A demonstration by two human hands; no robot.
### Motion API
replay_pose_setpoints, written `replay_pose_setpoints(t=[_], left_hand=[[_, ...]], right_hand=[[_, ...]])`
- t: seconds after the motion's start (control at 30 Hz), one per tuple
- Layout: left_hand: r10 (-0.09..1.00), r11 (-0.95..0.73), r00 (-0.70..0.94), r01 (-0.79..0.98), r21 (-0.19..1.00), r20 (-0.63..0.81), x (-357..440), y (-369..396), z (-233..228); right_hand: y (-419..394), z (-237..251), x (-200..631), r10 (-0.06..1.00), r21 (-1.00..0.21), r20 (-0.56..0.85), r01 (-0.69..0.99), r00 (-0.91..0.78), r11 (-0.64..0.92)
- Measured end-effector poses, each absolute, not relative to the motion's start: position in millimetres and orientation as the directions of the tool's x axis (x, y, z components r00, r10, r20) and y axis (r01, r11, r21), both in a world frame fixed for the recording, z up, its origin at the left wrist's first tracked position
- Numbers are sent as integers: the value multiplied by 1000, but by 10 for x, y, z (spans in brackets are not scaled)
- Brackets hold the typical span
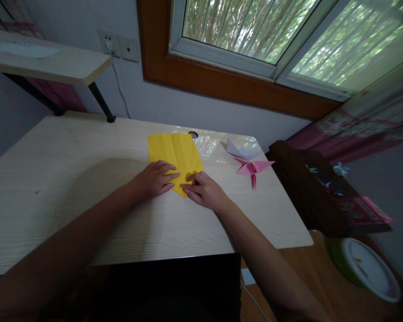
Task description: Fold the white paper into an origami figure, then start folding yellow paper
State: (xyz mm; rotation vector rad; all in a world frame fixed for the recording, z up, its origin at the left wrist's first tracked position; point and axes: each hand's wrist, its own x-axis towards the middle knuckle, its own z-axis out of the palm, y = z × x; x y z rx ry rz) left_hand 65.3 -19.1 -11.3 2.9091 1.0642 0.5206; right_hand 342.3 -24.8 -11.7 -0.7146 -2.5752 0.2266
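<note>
A sheet of yellow paper (179, 154) with several straight creases lies on the table, its near end folded to a point. My left hand (157, 180) rests on its lower left part, the fingers stretched out flat and slightly apart. At the lower right edge, my right hand (204, 191) has its fingers bent together against the folded paper near the point. Its fingertips partly hide the fold. To the right lie a pink folded-paper bird (253, 167) and, just behind it, a white folded-paper shape (242, 151); neither is touched.
The pale wooden table (87, 192) bears a raised shelf (70, 71) on black legs at the far left. A round cable hole (193, 134) is near the back edge. Beyond the right edge stand a dark brown cabinet (289, 179) with small items and a round white-topped container (371, 268).
</note>
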Motion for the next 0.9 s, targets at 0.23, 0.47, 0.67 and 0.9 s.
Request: replay_pose_setpoints(t=[0.23, 0.47, 0.67, 0.9], left_hand=[[584, -796, 744, 603, 51, 325, 797, -395, 41], [681, -716, 653, 689, 112, 331, 1028, -889, 61], [695, -700, 636, 705, 114, 335, 1093, -1117, -64], [784, -593, 559, 803, 59, 268, 989, -1023, -30]], right_hand=[[-239, -125, 3415, 517, -279, 404, 436, -755, 855], [-246, -104, 3407, 523, -291, 397, 437, -754, 851], [-239, -119, 3412, 516, -297, 412, 424, -751, 855], [-232, -121, 3409, 509, -286, 418, 422, -753, 860]])
